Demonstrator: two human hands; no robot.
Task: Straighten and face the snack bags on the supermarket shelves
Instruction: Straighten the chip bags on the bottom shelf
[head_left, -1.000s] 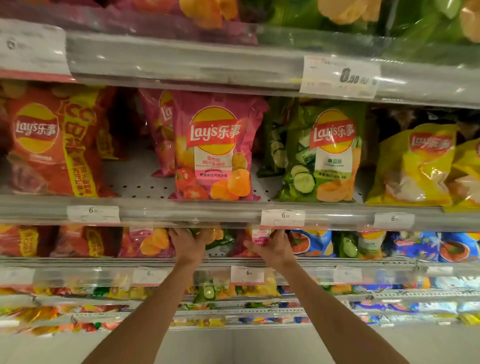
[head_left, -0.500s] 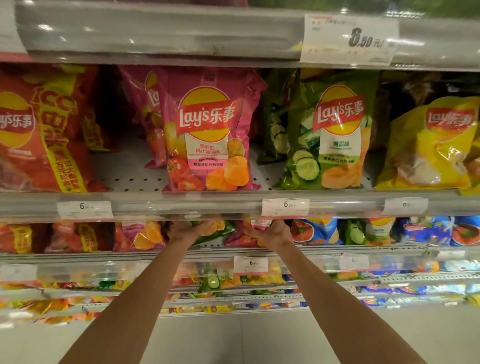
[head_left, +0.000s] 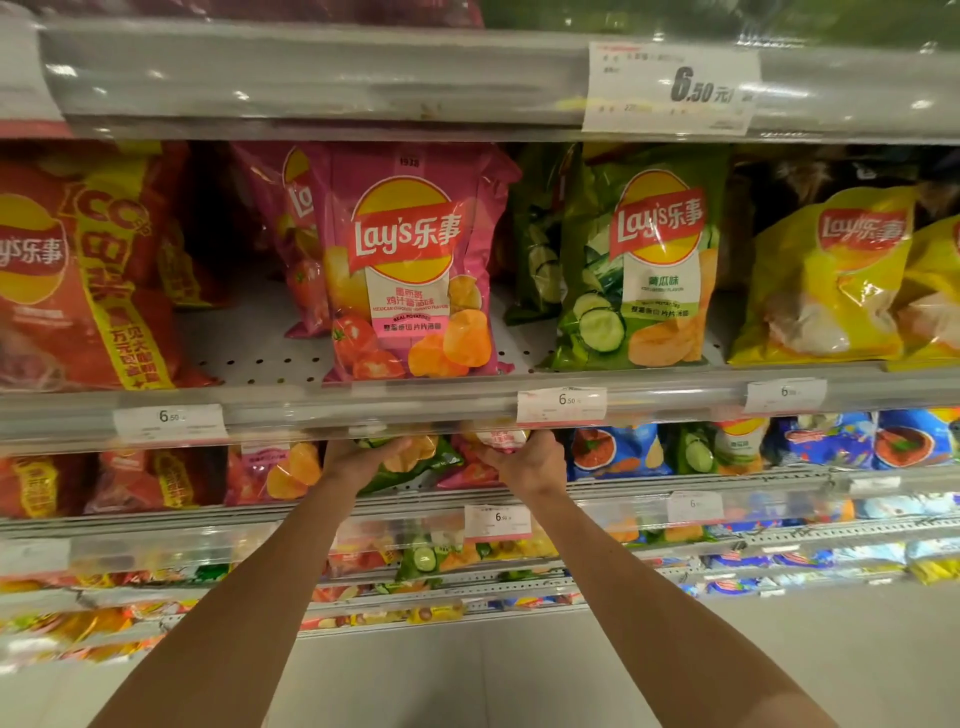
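Note:
Both my arms reach into the shelf below the middle one. My left hand (head_left: 361, 460) grips a green cucumber chip bag (head_left: 415, 462) lying tilted there. My right hand (head_left: 524, 462) grips a pink tomato chip bag (head_left: 470, 470) right beside it; the tops of both bags are hidden behind the shelf rail (head_left: 415, 410). On the shelf above, a pink Lay's bag (head_left: 410, 270) and a green cucumber Lay's bag (head_left: 644, 265) stand upright facing out.
Red bags (head_left: 78, 280) stand at left and yellow bags (head_left: 826, 286) at right on the middle shelf. Blue bags (head_left: 618, 449) and a small green bag (head_left: 717, 447) sit right of my hands. Price tags (head_left: 561, 405) line the rails. Lower shelves hold more bags above the grey floor (head_left: 493, 675).
The view has moved closer to the shelves and tilted slightly. Both hands have pushed a little further into the lower shelf, still on the same two bags.

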